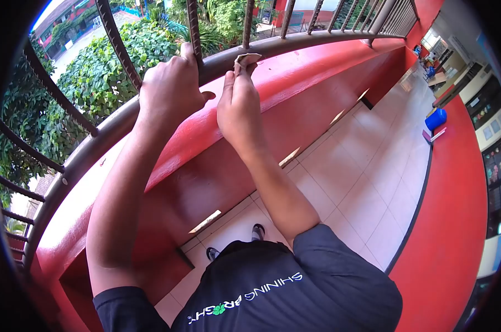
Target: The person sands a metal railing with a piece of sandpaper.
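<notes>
My left hand (170, 86) is wrapped round the dark metal rail (220, 65) at the foot of a twisted vertical bar (193, 27). Just right of it, my right hand (240, 99) pinches a small crumpled, light-coloured cloth (246, 60) against the same rail. The rail runs above a glossy red ledge (295, 66). Part of the cloth is hidden behind my right fingers.
Green bushes (95, 61) stand beyond the bars. Below the ledge is a red wall (228, 149), then a tiled floor (339, 182) with my feet on it. A blue bin (436, 119) stands far along the corridor at right.
</notes>
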Tool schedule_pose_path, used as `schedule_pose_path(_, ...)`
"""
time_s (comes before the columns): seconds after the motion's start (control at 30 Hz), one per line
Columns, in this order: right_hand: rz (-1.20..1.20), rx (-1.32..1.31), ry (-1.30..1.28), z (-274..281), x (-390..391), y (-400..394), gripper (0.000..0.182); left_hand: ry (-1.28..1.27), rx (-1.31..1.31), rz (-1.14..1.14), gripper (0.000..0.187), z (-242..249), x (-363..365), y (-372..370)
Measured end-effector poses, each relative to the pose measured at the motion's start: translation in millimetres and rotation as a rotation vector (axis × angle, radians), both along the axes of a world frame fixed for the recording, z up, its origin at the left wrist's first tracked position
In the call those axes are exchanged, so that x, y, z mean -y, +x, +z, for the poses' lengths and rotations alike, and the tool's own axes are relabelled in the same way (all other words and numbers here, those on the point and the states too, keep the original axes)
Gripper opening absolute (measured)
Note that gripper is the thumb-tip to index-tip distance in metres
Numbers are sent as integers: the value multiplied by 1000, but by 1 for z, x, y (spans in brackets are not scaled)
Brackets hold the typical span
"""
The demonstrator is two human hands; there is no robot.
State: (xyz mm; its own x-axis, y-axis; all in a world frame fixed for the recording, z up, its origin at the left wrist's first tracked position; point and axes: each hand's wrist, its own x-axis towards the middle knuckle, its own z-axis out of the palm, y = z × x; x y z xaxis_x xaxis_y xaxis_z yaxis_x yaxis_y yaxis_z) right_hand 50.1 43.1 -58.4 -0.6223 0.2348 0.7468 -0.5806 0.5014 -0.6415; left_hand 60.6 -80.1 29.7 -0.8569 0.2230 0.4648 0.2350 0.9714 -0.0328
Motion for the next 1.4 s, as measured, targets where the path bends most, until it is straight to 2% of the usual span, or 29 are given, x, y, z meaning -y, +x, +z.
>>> schedule_pose_path(0.03, -31, 15, -52, 14, -5, -5, 49, 0, 5, -14, 79, -2, 0, -1)
schedule_pose_path(0.1, 90, 512, -289, 54, -38, -3, 48, -18, -14, 73, 70, -4, -5, -1)
schedule_pose_path(0.13, 41, 565, -230, 53, -41, -8, 44, -19, -38, 80, 60, -6, -6, -2)
schedule_pose_path(0.17, 28, 561, -232, 36, -24, -10, 44, -17, -41, 67, 60, -8, -7, -3)
schedule_pose_path(0.23, -293, -241, 79, 3, 22, -8, 44, -23, -165, 105, 26, -13, -8, -6)
schedule_pose_path(0.27, -228, -121, 8, 1, 18, -7, 46, -49, -208, 83, 20, -15, -5, -7)
schedule_pose_path(0.3, -154, 241, -119, 18, 0, -7, 46, -46, -201, 71, 20, -17, -4, -8)
schedule_pose_path(0.37, -172, 305, -197, 24, -43, -42, 47, -63, -191, 53, 22, -17, -3, -10)
schedule_pose_path(0.4, -135, 326, -204, 29, -42, -38, 50, -68, -223, 58, 20, -18, -4, -10)
schedule_pose_path(0.43, -99, 355, -130, 36, -25, -18, 50, 15, -167, 55, 32, -15, -6, -10)
schedule_pose_path(0.5, -229, -75, 73, -5, 8, -21, 47, 57, -185, 31, 27, -16, -5, -12)
schedule_pose_path(0.53, -132, 391, -59, 31, 4, 4, 51, 61, -176, 27, 27, -19, -3, -12)
schedule_pose_path(0.57, -123, 342, -168, 25, -17, -21, 48, 44, -198, -3, 24, -21, -2, -13)
schedule_pose_path(0.63, -125, 489, -319, 52, -47, -34, 45, 27, -235, -40, 21, -20, 0, -14)
schedule_pose_path(0.7, -138, 406, -195, 43, -32, -30, 45, 45, -206, 40, 19, -19, -6, -16)
schedule_pose_path(0.77, -199, 189, 6, 17, 8, -4, 47, 24, -183, 60, 17, -17, -7, -16)
schedule_pose_path(0.83, -169, 254, -162, 33, -2, -16, 50, 7, -191, 35, 16, -20, -6, -17)
schedule_pose_path(0.9, -133, 438, -368, 57, -38, -35, 50, -19, -229, 18, 16, -23, -4, -19)
schedule_pose_path(0.93, -130, 386, -412, 52, -42, -43, 50, -38, -224, 33, 17, -24, -5, -19)
schedule_pose_path(0.97, -193, 356, -213, 37, -38, -52, 49, -54, -221, 47, 17, -23, -6, -20)
schedule_pose_path(1.03, -239, 189, 31, 25, 8, -12, 53, -48, -269, 72, 16, -26, -8, -22)
schedule_pose_path(1.07, -151, 255, 47, 25, 9, -3, 57, -54, -317, 60, 15, -29, -8, -25)
schedule_pose_path(1.1, -176, 138, -27, 14, -2, -22, 56, -60, -357, 49, 14, -33, -7, -26)
schedule_pose_path(1.17, -104, 19, -353, 25, -25, -14, 49, -66, -341, 49, 13, -36, -7, -25)
schedule_pose_path(1.23, -48, -19, -619, 33, -45, -5, 39, -65, -355, 55, 12, -31, -8, -30)
schedule_pose_path(1.27, 63, 4, -846, 39, -46, 9, 29, -50, -369, 70, 10, -33, -10, -31)
schedule_pose_path(1.3, 163, 74, -873, 37, -55, 14, 28, -37, -378, 82, 8, -33, -10, -29)
schedule_pose_path(1.4, 174, 87, -922, 27, -65, 15, 27, -59, -367, 69, 6, -32, -10, -28)
